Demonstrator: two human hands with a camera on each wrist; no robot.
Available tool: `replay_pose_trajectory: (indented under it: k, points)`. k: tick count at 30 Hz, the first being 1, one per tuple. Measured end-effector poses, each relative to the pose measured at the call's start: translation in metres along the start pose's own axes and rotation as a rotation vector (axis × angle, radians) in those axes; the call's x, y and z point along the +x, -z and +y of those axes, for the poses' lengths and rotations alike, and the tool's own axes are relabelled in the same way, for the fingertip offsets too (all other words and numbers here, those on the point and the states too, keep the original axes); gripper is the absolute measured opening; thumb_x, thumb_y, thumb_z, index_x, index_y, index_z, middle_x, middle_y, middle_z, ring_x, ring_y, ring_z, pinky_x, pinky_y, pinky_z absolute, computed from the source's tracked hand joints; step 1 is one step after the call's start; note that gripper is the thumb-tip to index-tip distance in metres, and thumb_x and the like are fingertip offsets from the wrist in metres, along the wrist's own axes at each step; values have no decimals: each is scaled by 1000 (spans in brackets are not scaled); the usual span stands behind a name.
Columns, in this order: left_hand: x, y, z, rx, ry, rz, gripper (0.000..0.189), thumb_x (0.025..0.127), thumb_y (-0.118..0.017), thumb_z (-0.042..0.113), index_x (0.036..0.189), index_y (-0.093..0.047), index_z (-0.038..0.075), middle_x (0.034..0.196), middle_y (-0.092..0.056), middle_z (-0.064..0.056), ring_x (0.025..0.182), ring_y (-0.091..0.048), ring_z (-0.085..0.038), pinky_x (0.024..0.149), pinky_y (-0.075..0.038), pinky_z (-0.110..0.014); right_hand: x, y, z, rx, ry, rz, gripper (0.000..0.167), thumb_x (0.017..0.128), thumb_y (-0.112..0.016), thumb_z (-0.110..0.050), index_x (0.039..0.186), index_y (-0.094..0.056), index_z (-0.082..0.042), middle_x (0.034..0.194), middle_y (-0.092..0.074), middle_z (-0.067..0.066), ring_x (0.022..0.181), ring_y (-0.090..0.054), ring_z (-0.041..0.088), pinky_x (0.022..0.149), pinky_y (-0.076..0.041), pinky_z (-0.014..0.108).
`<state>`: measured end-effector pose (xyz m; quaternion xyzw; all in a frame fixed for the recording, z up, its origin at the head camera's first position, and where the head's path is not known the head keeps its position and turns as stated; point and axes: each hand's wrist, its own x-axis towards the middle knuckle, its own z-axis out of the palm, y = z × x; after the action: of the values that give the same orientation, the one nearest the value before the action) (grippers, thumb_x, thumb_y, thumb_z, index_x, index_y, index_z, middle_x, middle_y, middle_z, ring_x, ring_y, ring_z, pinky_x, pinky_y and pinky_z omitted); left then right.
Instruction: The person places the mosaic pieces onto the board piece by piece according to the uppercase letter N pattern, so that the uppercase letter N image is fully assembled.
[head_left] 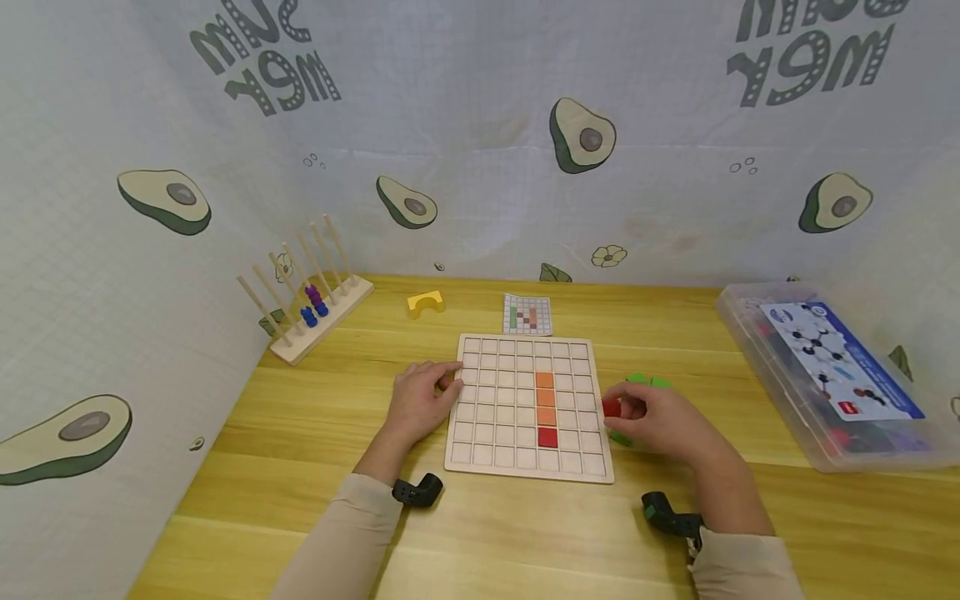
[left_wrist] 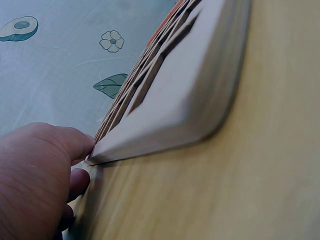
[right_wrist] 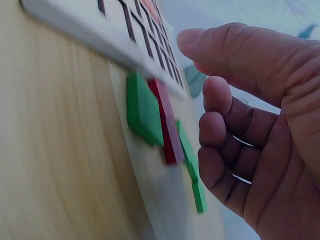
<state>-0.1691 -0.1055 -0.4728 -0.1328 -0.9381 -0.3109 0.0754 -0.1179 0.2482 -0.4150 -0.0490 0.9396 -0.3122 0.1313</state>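
A square wooden grid board (head_left: pixel 495 408) lies flat on the table. Three orange tiles (head_left: pixel 545 398) stand in one column of its cells, with a red tile (head_left: pixel 547 437) just below them. At the board's left edge rests my left hand (head_left: pixel 420 400), its thumb and a finger touching the rim. My right hand (head_left: pixel 660 417) hovers by the right edge, over red tiles (right_wrist: pixel 169 122) and green tiles (right_wrist: pixel 144 107) lying on the table. In the right wrist view its fingers are loosely bent and no held tile shows.
Behind the board lies a printed pattern card (head_left: pixel 527 315). A yellow arch block (head_left: pixel 426 302) and a wooden peg rack (head_left: pixel 322 321) with blue and purple beads stand farther left. A clear plastic box (head_left: pixel 795 400) sits at the right. A patterned curtain (head_left: pixel 480 167) hangs behind.
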Motion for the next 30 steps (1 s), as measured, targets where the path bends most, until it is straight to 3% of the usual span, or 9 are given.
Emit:
replay_pose_trajectory:
  k: [12, 23, 30]
  points:
    - [-1, 0, 0, -2, 5, 1, 32, 98, -66, 30, 127, -73, 19, 80, -64, 6, 82, -51, -17, 80, -35, -36, -6, 13, 35, 31, -33, 36, 35, 92, -75, -27, 120, -68, -6, 90, -58, 5, 77, -49, 18, 63, -40, 27]
    - [0, 0, 1, 4, 0, 7, 31, 97, -67, 29, 126, -74, 19, 81, -64, 6, 80, -50, -16, 80, -36, -37, -5, 17, 45, 34, -102, 35, 40, 92, -76, -26, 124, -67, -5, 92, -57, 6, 80, -50, 21, 63, -39, 27]
    - [0, -1, 0, 9, -3, 8, 31, 98, -67, 30, 127, -73, 19, 81, -64, 5, 81, -51, -17, 80, -37, -37, -6, 16, 45, 22, -88, 44, 39, 91, -76, -25, 123, -67, -4, 91, -57, 6, 79, -50, 20, 64, -39, 27]
